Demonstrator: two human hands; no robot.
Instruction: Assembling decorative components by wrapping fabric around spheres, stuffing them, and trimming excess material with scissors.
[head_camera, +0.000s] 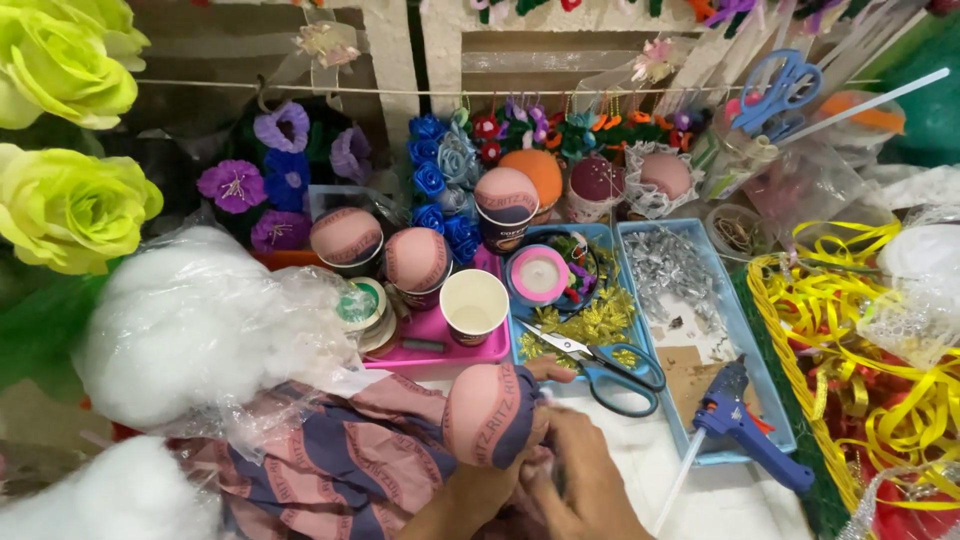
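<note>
A ball of pink patterned fabric (488, 412), stuffed round, sits at the bottom centre. My left hand (470, 495) grips it from below, with a fingertip showing over its top right. My right hand (590, 480) pinches the gathered fabric just under the ball on its right side. More of the same pink and blue-grey cloth (330, 460) trails off to the left. Blue-handled scissors (605, 368) lie just beyond the ball, and an empty paper cup (473, 305) stands on a pink tray (440, 352).
Several cups topped with fabric domes (417, 262) stand on and behind the pink tray. A blue glue gun (742, 422) lies in a blue tray (745, 340). White stuffing in a plastic bag (190, 320) is left, yellow ribbon in a basket (870, 400) right, artificial flowers (70, 205) behind.
</note>
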